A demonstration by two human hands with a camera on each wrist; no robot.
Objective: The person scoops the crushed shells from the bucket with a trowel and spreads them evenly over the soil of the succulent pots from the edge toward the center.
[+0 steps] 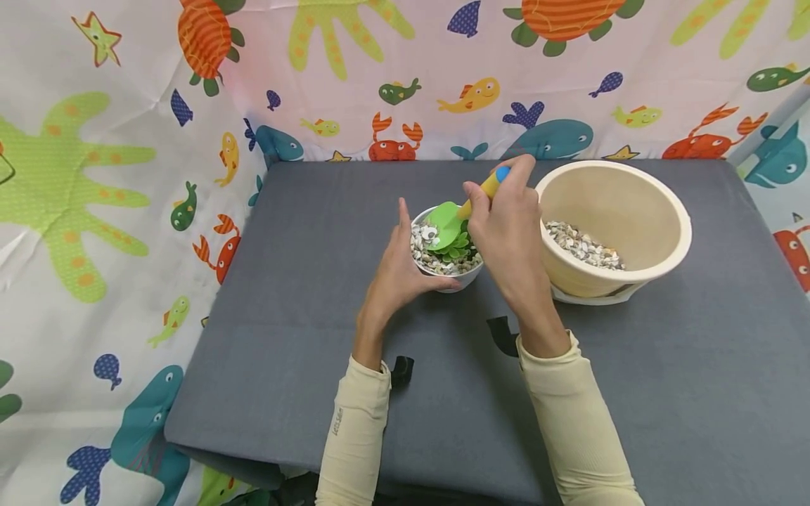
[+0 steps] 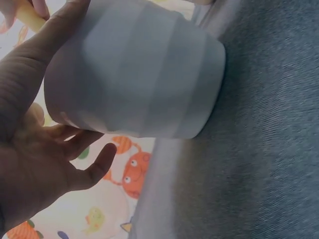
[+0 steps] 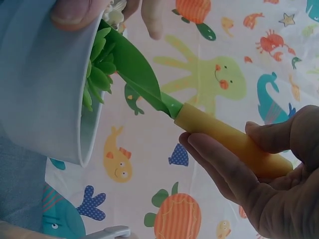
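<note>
A small white pot stands on the table, holding pebbles and a green succulent. My left hand grips it from the left; in the left wrist view the thumb lies along the rim of the pot. In my right hand is a small toy trowel with a green blade, a yellow handle and a blue end. Its blade is over the left part of the pot, beside the succulent. The right wrist view has the fingers and thumb around the trowel handle.
To the right of my right hand stands a large cream pot on a saucer, with loose pebbles at its bottom. A grey cloth covers the table. Behind and left hangs a sea-animal patterned curtain.
</note>
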